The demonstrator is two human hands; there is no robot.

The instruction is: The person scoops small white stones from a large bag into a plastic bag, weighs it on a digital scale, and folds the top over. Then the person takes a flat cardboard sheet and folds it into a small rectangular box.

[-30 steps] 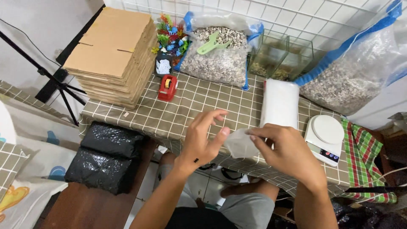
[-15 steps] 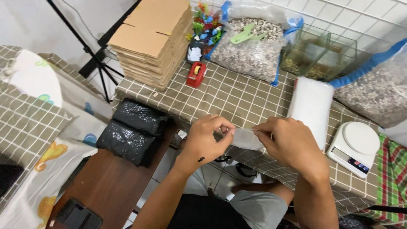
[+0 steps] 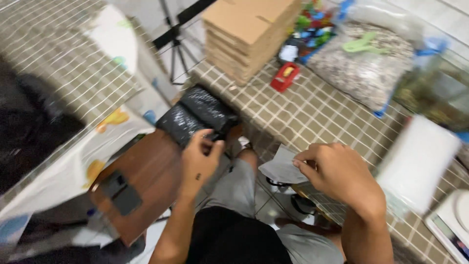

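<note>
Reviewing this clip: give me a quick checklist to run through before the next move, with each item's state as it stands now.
1. Right hand grips the small clear bag: ok, pinched at its edge.
2. Left hand has reached the black bags: ok, fingertips at their near edge.
3. Left hand actually holds something: cannot tell, fingers curled, view blurred.
4. Black bags lie steady on the brown stool: ok.
5. Clear bag is empty: cannot tell.
6. Scale within view: not ok, only a corner shows.
</note>
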